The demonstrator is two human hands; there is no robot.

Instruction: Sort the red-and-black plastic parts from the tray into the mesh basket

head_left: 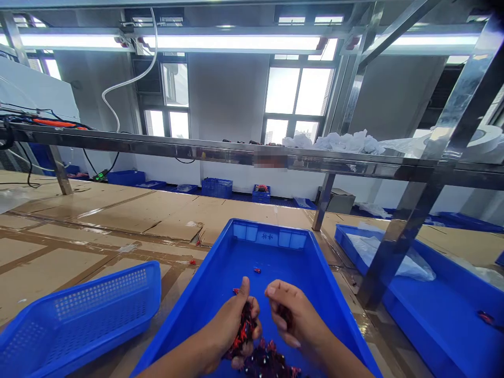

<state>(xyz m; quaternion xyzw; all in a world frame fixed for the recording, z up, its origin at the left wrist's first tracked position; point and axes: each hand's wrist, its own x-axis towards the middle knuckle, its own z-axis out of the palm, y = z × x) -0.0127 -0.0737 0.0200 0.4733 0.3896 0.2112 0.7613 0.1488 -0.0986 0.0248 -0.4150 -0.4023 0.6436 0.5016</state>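
Clumps of small red-and-black pieces (pixel 268 362) lie at six o'clock in your blue plastic tray (pixel 268 233). Your left hand (pixel 224 328) clenches one bunch, and your right hand (pixel 297 320) curls its fingers (pixel 275 290) around a smaller dark bunch (pixel 285 315). One stray piece (pixel 256 270) sits near twelve o'clock. Most pieces in view lie in this tray. On the cardboard-covered table (pixel 98 220), a perforated blue basket (pixel 79 310) sits at eight o'clock, and a second blue tray (pixel 413 310) holding a plastic bag (pixel 388 260) at three.

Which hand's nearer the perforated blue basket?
Left hand, gripping small red-and-black pieces, is nearer: over the blue tray, right of the perforated blue basket. Right hand is farther, beyond the left hand.
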